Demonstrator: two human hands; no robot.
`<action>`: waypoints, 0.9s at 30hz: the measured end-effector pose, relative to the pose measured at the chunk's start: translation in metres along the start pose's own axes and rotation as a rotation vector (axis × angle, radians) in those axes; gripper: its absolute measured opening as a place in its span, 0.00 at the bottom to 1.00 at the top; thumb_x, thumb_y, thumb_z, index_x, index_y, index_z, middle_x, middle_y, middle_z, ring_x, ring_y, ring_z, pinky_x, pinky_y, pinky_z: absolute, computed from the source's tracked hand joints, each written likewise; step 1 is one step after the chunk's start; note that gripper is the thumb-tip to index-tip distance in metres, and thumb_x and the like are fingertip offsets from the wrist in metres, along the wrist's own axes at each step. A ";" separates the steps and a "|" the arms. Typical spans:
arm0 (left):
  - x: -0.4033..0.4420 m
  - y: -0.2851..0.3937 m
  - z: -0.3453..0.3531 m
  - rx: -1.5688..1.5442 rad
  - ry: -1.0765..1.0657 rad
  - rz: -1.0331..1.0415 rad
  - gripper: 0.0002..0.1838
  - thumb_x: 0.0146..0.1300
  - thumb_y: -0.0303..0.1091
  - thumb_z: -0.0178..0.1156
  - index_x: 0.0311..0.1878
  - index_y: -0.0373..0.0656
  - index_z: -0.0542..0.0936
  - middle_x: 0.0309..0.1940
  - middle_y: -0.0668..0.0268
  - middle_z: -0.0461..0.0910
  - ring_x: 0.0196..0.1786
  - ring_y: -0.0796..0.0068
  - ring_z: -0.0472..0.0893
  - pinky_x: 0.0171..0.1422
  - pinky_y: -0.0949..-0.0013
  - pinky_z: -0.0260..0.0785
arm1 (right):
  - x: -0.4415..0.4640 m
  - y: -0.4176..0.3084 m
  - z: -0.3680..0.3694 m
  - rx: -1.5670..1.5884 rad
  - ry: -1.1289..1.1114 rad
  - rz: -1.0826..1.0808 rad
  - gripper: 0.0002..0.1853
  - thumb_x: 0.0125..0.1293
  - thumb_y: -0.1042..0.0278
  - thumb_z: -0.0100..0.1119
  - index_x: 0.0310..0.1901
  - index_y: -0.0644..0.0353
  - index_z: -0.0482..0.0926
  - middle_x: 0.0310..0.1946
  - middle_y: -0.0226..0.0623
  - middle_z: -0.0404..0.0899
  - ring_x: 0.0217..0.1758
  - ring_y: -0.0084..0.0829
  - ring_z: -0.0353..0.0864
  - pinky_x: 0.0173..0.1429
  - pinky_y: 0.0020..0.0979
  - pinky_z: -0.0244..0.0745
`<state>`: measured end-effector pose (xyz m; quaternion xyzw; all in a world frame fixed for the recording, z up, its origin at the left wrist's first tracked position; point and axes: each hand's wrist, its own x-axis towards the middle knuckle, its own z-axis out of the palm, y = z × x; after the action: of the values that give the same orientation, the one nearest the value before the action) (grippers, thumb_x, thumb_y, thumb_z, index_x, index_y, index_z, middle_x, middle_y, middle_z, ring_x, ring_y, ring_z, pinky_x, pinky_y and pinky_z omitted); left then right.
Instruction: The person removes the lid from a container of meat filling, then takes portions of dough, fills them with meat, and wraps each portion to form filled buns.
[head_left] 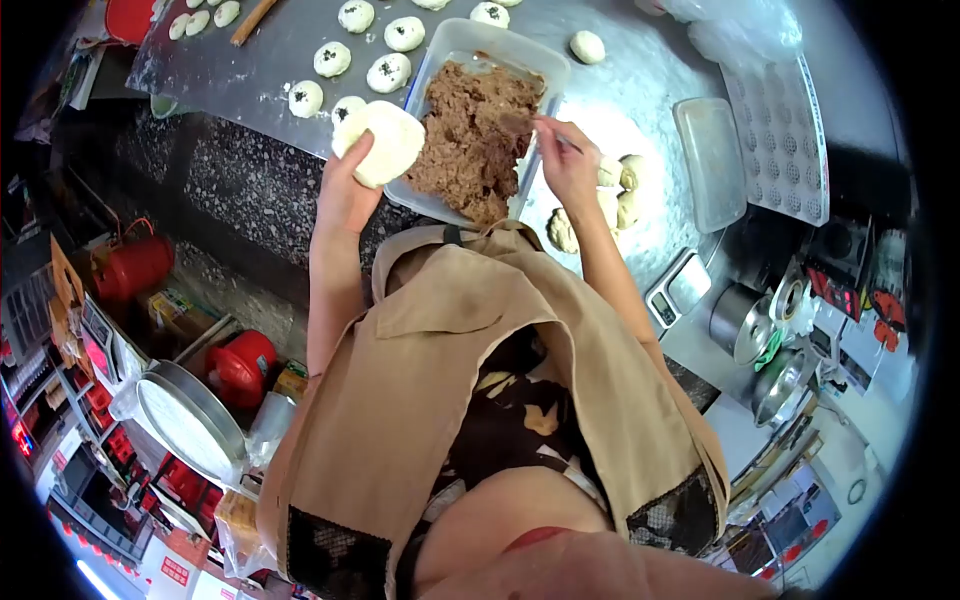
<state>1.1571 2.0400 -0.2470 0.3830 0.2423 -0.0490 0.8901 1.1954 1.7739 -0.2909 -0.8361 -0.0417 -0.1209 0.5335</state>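
A flat round of pale dough point(382, 142) lies in my left hand point(350, 188), the thumb pressed on its face. Just right of it stands a clear plastic tub point(557, 72) heaped with brown, minced-looking filling point(465, 130). My right hand point(570, 165) is closed around the thin handle of a spoon point(518, 122), whose head is in the filling near the tub's right side. Beside my right wrist, several dough pieces point(627, 195) lie on the metal table, partly hidden by the forearm.
Filled-looking dough buns with dark specks point(388, 72) stand on the table beyond the tub. A wooden rolling pin point(252, 22) lies at upper left. To the right are a plastic lid point(712, 165), a dimpled white tray point(775, 150) and a digital scale point(680, 288).
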 end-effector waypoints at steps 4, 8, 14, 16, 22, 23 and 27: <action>0.006 -0.012 0.004 -0.038 -0.081 -0.033 0.23 0.64 0.29 0.55 0.60 0.31 0.65 0.55 0.55 0.74 0.58 0.61 0.75 0.61 0.56 0.69 | -0.001 -0.018 -0.009 -0.017 -0.090 0.060 0.08 0.63 0.70 0.58 0.39 0.64 0.82 0.32 0.45 0.82 0.29 0.33 0.82 0.33 0.29 0.77; 0.008 -0.014 0.013 -0.022 -0.064 -0.043 0.23 0.64 0.30 0.54 0.60 0.31 0.66 0.55 0.55 0.74 0.58 0.62 0.75 0.61 0.57 0.69 | -0.003 -0.016 -0.006 -0.128 -0.002 -0.010 0.07 0.63 0.69 0.58 0.38 0.63 0.80 0.30 0.44 0.82 0.25 0.33 0.81 0.31 0.29 0.76; 0.009 -0.018 0.012 0.014 -0.048 -0.045 0.22 0.64 0.31 0.54 0.59 0.32 0.67 0.54 0.55 0.74 0.57 0.62 0.75 0.60 0.57 0.70 | -0.001 -0.024 -0.016 -0.172 -0.100 0.159 0.11 0.62 0.64 0.59 0.38 0.65 0.80 0.22 0.43 0.80 0.22 0.30 0.79 0.29 0.28 0.74; 0.004 -0.020 0.015 0.033 -0.054 -0.057 0.22 0.64 0.31 0.54 0.59 0.32 0.67 0.54 0.56 0.75 0.57 0.62 0.76 0.60 0.58 0.71 | -0.002 -0.016 -0.018 -0.190 -0.117 0.207 0.13 0.62 0.62 0.59 0.39 0.65 0.80 0.20 0.42 0.79 0.21 0.29 0.79 0.29 0.27 0.73; 0.005 -0.046 0.019 -0.034 -0.070 -0.151 0.22 0.66 0.37 0.51 0.60 0.34 0.67 0.54 0.57 0.75 0.56 0.63 0.76 0.61 0.58 0.69 | -0.006 -0.017 -0.025 0.321 0.062 0.385 0.15 0.69 0.63 0.49 0.42 0.69 0.79 0.25 0.41 0.81 0.25 0.27 0.79 0.33 0.26 0.75; 0.005 -0.047 0.024 -0.133 -0.081 -0.180 0.23 0.67 0.40 0.49 0.60 0.35 0.67 0.55 0.57 0.74 0.57 0.62 0.75 0.63 0.57 0.67 | -0.007 -0.027 -0.031 0.481 0.042 0.379 0.16 0.71 0.64 0.45 0.44 0.70 0.77 0.29 0.42 0.81 0.27 0.30 0.80 0.35 0.27 0.78; -0.001 -0.048 0.060 -0.395 -0.169 -0.292 0.30 0.70 0.53 0.36 0.62 0.37 0.65 0.60 0.56 0.70 0.63 0.57 0.70 0.67 0.53 0.61 | -0.013 -0.056 -0.034 1.159 -0.126 0.625 0.17 0.71 0.63 0.46 0.48 0.72 0.73 0.32 0.45 0.81 0.32 0.32 0.81 0.39 0.29 0.79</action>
<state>1.1669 1.9643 -0.2428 0.1573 0.2246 -0.1605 0.9482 1.1664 1.7685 -0.2309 -0.3917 0.1135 0.1309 0.9036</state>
